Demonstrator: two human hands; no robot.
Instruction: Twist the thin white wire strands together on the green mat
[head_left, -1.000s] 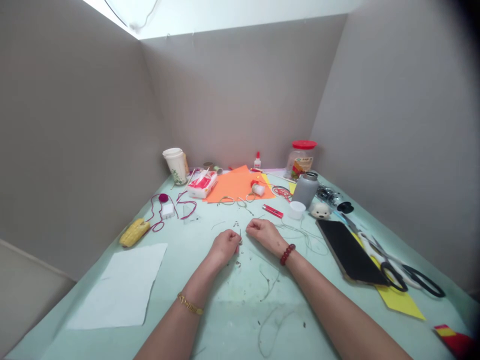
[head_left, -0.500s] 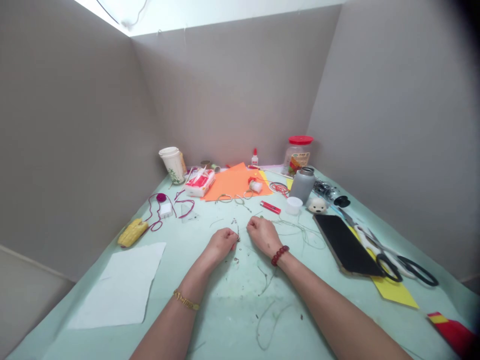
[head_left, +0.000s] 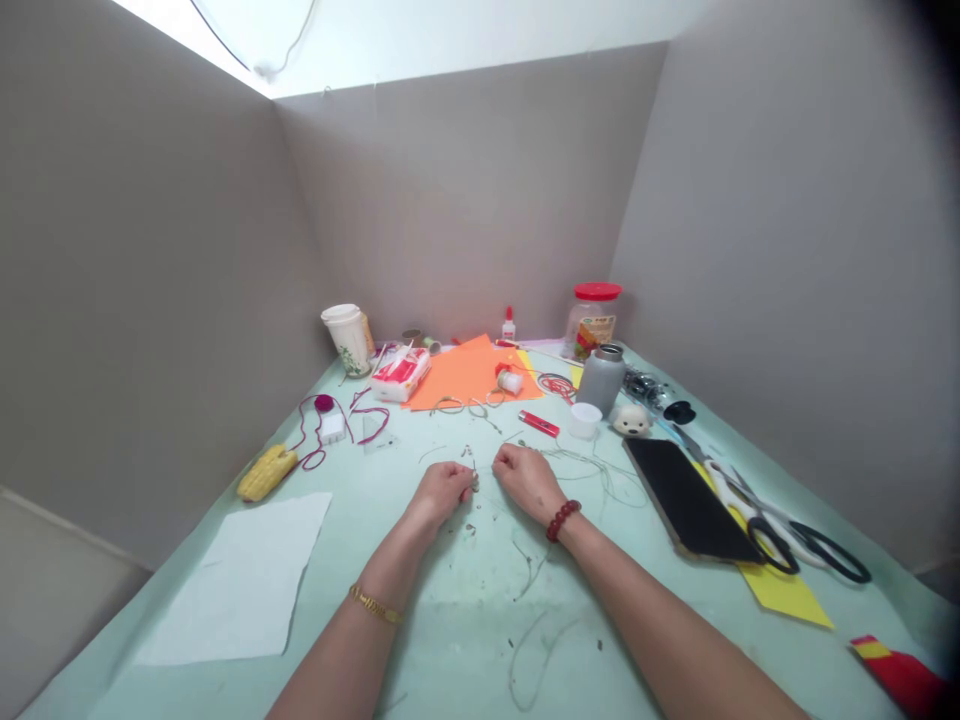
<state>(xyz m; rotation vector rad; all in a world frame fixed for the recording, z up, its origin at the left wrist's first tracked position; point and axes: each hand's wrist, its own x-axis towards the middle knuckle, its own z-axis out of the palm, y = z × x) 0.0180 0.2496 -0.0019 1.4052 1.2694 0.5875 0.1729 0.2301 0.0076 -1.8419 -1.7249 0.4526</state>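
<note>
My left hand [head_left: 444,492] is closed in a pinch over the middle of the table. A short, thin dark cord [head_left: 474,466] sticks up at its fingertips. My right hand [head_left: 528,480] is curled shut just to the right, a small gap away; what its fingers hold is hidden. Thin green threads [head_left: 600,468] lie on the table beyond the right hand. Tiny dark scraps [head_left: 470,530] are scattered below and between the hands. A looped green cord [head_left: 517,668] lies nearer to me.
To the right are a black phone [head_left: 688,500], scissors [head_left: 780,520] and a grey bottle [head_left: 601,382]. A red lighter [head_left: 538,423] and a white cup [head_left: 583,420] stand ahead. White paper [head_left: 240,580] and a yellow corn-shaped object [head_left: 268,474] lie left. Tissues [head_left: 401,374] rest on orange paper [head_left: 461,372].
The whole view has shifted slightly, with the table a little lower in the picture. Both hands stay closed and close together, nearly unmoved over the table.
</note>
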